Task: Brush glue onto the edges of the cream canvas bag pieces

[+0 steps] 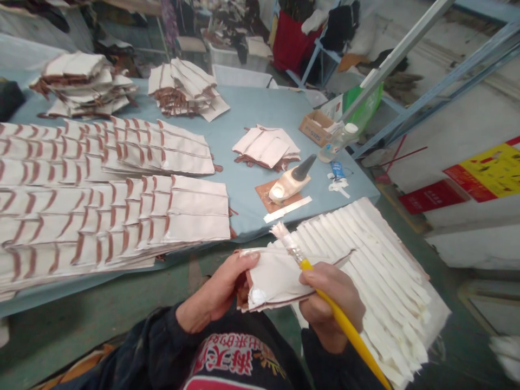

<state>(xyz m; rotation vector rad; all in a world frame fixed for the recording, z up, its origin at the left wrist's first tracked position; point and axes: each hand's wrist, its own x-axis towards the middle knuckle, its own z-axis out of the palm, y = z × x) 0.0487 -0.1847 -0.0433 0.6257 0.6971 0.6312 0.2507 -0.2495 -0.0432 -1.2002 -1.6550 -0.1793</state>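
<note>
My left hand (221, 290) grips the left end of a cream fabric piece (280, 276) with brown edges, thumb on top. In my right hand (335, 303) is a paintbrush with a yellow handle (349, 327), its pale bristles pointing up and to the left over the piece. The fingers of that hand also meet the piece's right side. A white glossy patch shows on the piece's lower left corner. On the table beyond stands a pale glue bottle with a dark grey nozzle (290, 181), leaning on a brown board (264, 195).
Overlapping rows of cream pieces (199, 208) cover the table's left half. Stacks (182, 86) stand behind them, and a smaller pile (266, 146) lies mid-table. White strips (365, 276) lie layered at my right. A cardboard box (317, 127) and a clear bottle (337, 143) stand near the right edge.
</note>
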